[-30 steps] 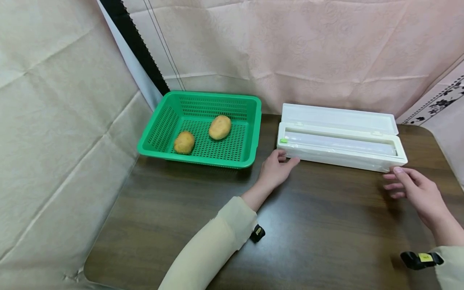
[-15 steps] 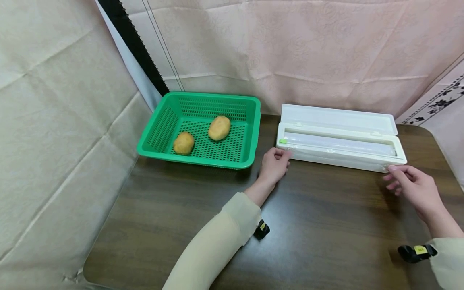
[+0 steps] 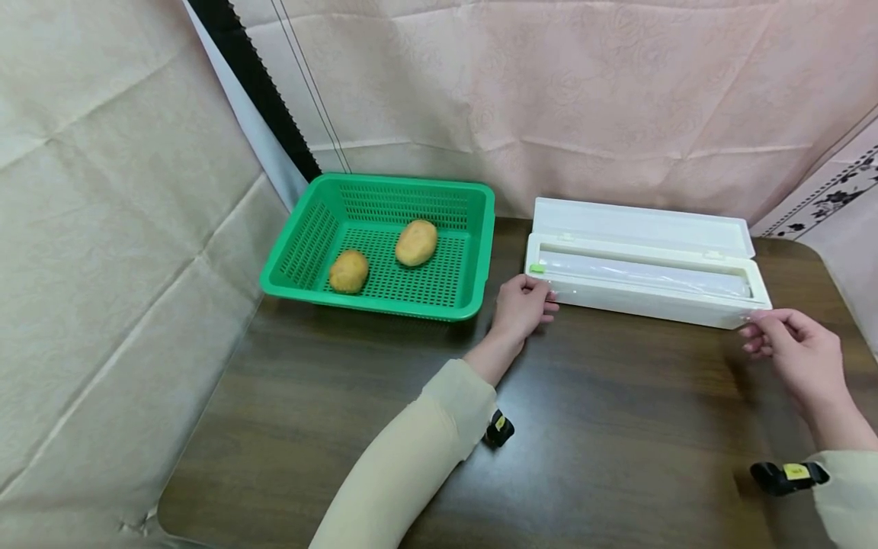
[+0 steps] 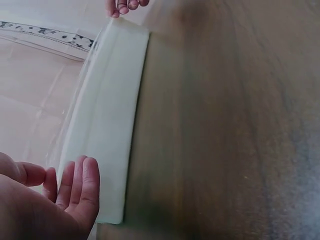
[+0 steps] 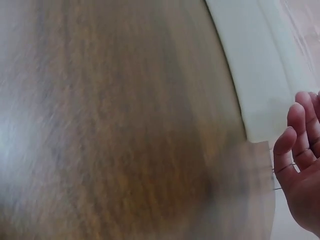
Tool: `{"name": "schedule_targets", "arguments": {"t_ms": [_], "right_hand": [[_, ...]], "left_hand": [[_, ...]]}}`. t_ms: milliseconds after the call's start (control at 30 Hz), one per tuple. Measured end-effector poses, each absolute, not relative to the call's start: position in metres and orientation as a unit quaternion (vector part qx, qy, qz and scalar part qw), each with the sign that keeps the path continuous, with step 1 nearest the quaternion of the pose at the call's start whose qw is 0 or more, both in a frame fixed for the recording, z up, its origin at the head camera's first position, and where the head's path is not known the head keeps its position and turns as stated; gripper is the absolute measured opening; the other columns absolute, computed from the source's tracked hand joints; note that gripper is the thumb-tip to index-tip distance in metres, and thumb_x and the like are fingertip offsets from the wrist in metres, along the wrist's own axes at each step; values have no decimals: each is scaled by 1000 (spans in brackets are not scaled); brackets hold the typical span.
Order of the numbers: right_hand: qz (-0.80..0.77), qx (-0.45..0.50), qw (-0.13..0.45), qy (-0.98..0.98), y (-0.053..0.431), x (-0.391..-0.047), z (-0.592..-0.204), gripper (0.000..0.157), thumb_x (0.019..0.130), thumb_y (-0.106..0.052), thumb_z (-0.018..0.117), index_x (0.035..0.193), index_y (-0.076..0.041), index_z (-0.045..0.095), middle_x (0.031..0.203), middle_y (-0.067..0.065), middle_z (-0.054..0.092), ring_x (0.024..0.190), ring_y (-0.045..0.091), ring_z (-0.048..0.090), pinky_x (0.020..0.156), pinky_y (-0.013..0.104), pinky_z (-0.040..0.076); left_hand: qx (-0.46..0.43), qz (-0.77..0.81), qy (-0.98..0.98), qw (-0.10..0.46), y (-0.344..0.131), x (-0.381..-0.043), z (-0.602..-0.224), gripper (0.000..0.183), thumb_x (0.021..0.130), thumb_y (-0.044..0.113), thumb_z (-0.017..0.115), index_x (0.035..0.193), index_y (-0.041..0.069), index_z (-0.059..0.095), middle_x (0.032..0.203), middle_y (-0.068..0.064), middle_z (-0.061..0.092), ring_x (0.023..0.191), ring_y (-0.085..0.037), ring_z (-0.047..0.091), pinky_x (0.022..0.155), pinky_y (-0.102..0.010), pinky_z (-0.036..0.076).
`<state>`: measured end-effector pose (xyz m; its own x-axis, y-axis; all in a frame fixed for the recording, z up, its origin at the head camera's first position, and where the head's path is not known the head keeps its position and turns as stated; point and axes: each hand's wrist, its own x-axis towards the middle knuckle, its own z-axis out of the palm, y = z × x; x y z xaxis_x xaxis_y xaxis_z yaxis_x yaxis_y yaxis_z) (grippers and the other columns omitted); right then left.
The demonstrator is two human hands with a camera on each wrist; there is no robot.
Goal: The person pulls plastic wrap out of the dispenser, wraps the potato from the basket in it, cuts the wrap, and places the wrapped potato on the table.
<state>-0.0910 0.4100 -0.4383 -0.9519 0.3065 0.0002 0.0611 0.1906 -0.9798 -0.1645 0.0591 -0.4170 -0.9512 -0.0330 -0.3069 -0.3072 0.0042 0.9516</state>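
Note:
A white cling film dispenser [image 3: 645, 299] stands with its lid folded back, a roll of cling film [image 3: 638, 273] inside and a green slide cutter [image 3: 537, 268] at its left end. My left hand [image 3: 517, 311] pinches the film's edge between thumb and index finger at the front left corner. At the front right corner, my right hand [image 3: 799, 347] pinches the other end of the edge. The left wrist view shows the dispenser's front wall [image 4: 112, 120] and a thin, hard-to-see sheet of film along its upper edge. In the right wrist view, that thumb's grip is out of sight.
A green plastic basket [image 3: 377, 306] holding two potatoes, one rounder [image 3: 348, 271] and one oval [image 3: 415, 242], sits left of the dispenser on the dark wooden table [image 3: 617, 427]. Pink cloth [image 3: 617, 91] hangs close behind.
My left thumb and index finger have closed together on the film's edge, the hand shifting slightly left at first. My right hand has moved a little to the right. Basket and potatoes stay put.

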Motion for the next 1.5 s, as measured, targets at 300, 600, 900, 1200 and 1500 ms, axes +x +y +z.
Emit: {"name": "schedule_targets", "arguments": {"t_ms": [300, 600, 900, 1200, 1500], "right_hand": [[749, -129, 109, -641, 408, -99, -425, 15, 93, -17, 64, 93, -2, 66, 74, 2, 69, 59, 10, 63, 54, 20, 52], [822, -86, 109, -552, 404, -117, -412, 14, 93, -9, 62, 94, 5, 62, 76, 9, 68, 59, 16, 62, 52, 25, 51], [859, -54, 111, -497, 400, -133, -395, 13, 93, -3, 60, 92, 9, 60, 74, 14, 66, 55, 20, 61, 47, 27, 49], [878, -38, 128, -460, 404, -142, -381, 13, 94, 1, 56, 89, 12, 59, 75, 15, 64, 60, 20, 61, 47, 27, 48], [888, 19, 138, -439, 410, -145, -373, 19, 99, 3, 43, 89, 12, 56, 73, 17, 63, 57, 22, 60, 46, 27, 45]], "left_hand": [[-102, 741, 654, 114, 63, -172, -395, 9, 94, 15, 55, 88, 12, 60, 81, -4, 72, 71, -19, 71, 64, -33, 58], [-111, 756, 633, 124, 62, -186, -373, 8, 95, 17, 57, 90, 13, 61, 89, -7, 73, 74, -19, 72, 66, -33, 58], [-102, 772, 614, 130, 64, -198, -354, 7, 95, 17, 59, 91, 13, 62, 93, -9, 72, 79, -21, 72, 68, -35, 58], [-107, 774, 610, 129, 67, -206, -336, 7, 94, 18, 60, 89, 14, 63, 91, -6, 73, 77, -18, 71, 67, -35, 58], [-104, 788, 593, 127, 64, -206, -320, 8, 94, 16, 59, 88, 13, 64, 91, -5, 73, 77, -18, 71, 66, -34, 58]]}}
